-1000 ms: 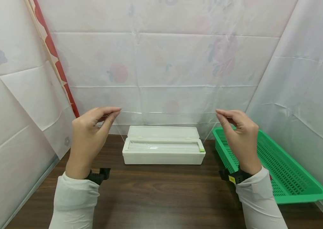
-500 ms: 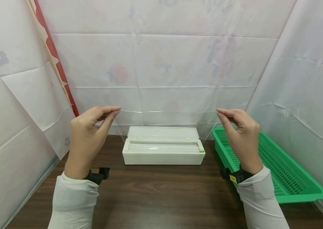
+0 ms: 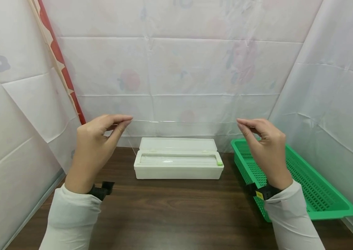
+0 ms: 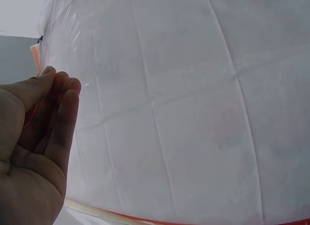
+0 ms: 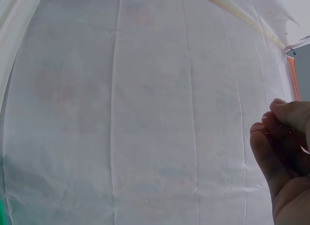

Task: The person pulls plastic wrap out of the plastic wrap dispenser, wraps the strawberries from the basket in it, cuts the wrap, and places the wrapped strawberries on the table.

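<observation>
"Where's the clear plastic film from the left hand?"

"At its fingertips: thumb and fingers pinch the film's edge, which runs toward three o'clock to the right hand, pinching it likewise."

"And the white film dispenser?"

"On the wood-grain surface, lid raised, at the left hand's four o'clock, the right's eight. The green basket sits at the right hand's four."
</observation>
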`<act>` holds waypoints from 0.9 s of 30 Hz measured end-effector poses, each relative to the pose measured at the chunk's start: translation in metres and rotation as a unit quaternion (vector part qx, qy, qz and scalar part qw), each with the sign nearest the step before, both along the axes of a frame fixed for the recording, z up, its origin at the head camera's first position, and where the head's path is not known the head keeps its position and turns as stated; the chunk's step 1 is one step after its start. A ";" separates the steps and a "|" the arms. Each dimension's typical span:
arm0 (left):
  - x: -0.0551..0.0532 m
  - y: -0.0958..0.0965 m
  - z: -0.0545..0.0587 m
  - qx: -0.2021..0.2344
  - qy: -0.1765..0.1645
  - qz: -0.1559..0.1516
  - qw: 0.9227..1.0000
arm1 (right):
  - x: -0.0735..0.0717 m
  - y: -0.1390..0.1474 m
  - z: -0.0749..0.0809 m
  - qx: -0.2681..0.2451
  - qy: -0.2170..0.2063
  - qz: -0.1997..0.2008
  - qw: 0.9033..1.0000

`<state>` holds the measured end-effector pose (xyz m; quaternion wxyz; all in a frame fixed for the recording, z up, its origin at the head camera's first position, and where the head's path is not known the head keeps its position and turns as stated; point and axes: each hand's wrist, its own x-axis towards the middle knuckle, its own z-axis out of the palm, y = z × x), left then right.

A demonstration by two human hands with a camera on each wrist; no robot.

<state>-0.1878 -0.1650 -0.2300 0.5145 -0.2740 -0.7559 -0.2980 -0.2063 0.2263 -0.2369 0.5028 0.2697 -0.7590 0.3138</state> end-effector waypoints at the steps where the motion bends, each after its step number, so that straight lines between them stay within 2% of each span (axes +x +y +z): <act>1: 0.000 -0.001 0.001 -0.004 0.001 0.001 1.000 | 0.000 0.001 0.001 0.005 0.000 0.002 1.000; 10: 0.001 -0.005 0.006 -0.028 -0.002 -0.018 0.999 | 0.005 0.009 0.008 0.058 0.001 0.010 0.998; 15: 0.004 -0.010 0.012 -0.056 -0.002 -0.027 0.998 | 0.009 0.013 0.012 0.090 -0.010 0.002 0.996; 20: 0.005 -0.012 0.015 -0.065 -0.006 -0.034 0.997 | 0.010 0.015 0.013 0.087 -0.022 0.017 0.996; 27: 0.006 -0.018 0.013 -0.080 -0.009 -0.052 0.995 | 0.008 0.020 0.010 0.093 -0.041 0.034 0.994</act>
